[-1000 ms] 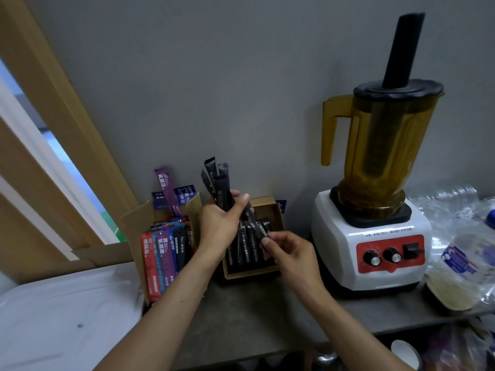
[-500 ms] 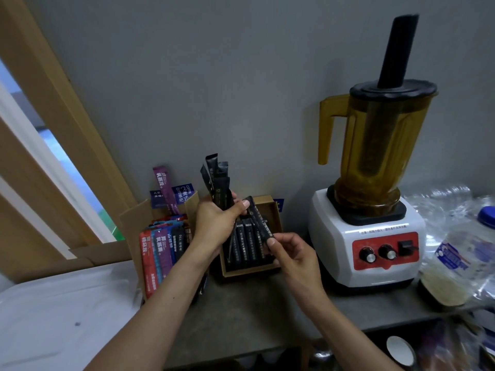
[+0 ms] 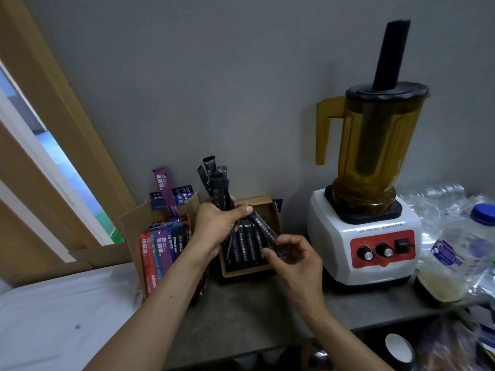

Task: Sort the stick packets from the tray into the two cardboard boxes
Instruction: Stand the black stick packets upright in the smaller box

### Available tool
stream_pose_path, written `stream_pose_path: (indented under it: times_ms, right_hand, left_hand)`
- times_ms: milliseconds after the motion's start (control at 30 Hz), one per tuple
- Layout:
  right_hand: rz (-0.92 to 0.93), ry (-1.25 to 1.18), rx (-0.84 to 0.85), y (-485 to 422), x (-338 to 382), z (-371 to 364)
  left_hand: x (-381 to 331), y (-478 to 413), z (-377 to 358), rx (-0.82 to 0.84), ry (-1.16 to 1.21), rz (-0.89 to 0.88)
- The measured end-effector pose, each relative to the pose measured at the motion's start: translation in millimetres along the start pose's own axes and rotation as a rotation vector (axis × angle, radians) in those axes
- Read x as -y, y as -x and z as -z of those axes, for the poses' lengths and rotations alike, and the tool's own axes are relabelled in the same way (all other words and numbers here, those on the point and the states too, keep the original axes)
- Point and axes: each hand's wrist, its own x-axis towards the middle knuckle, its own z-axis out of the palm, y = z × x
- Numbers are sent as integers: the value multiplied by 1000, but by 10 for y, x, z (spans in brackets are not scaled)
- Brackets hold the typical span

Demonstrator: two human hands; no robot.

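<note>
My left hand [image 3: 214,223] grips a bundle of black stick packets [image 3: 217,186] that stand upright above my fist. My right hand [image 3: 292,253] pinches the lower end of one black stick packet [image 3: 263,231], whose upper end still touches my left thumb. Both hands hover over the small cardboard box [image 3: 276,210], which holds a row of black packets. To its left stands a larger open cardboard box [image 3: 131,220] with red, purple, blue and black packets; one purple packet [image 3: 163,186] sticks up at its back. The white tray [image 3: 53,322] lies at the lower left.
A white blender [image 3: 367,236] with an amber jug stands right of the small box on the grey shelf [image 3: 254,311]. Plastic bottles and a jar [image 3: 450,258] crowd the far right. A wooden window frame [image 3: 53,103] runs along the left. A paper cup [image 3: 396,346] sits below.
My right hand has drawn one black packet down and to the right, out of the bundle. The left hand has kept its grip and stayed over the small box.
</note>
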Motion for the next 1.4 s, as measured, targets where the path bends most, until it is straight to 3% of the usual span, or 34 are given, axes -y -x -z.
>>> stream_pose_path:
  times_ms: [467,667,767,900,1067,1267,1333,1400]
  right_hand:
    - [-69,179,-87,-16,-208,27]
    - [473,908,56,19,-410,159]
    - [576,1160,190,-39,-458,145]
    - [594,1345,215,-85,-422,116]
    - [573,1432,268,-47,-444,94]
    - [485,1384,327,-54,-360,25]
    - [468,1242,272,-46,-310,10]
    - [343,934,196,-12,-176,-42]
  left_hand:
    - [169,-102,-59,-1,-252,-6]
    - [349,-304,-244,5,-432,-32]
    - [413,-404,-347,-1,-483,-56]
    - [482,-453,-460,-1,-559,-113]
    - [535,-439,-504,-41,-616,-223]
    - [472,-345,-332,-108,-413,-230]
    - [441,-321,-237,-93,-316,-195]
    - [412,-285,-165,-89,-284,-196]
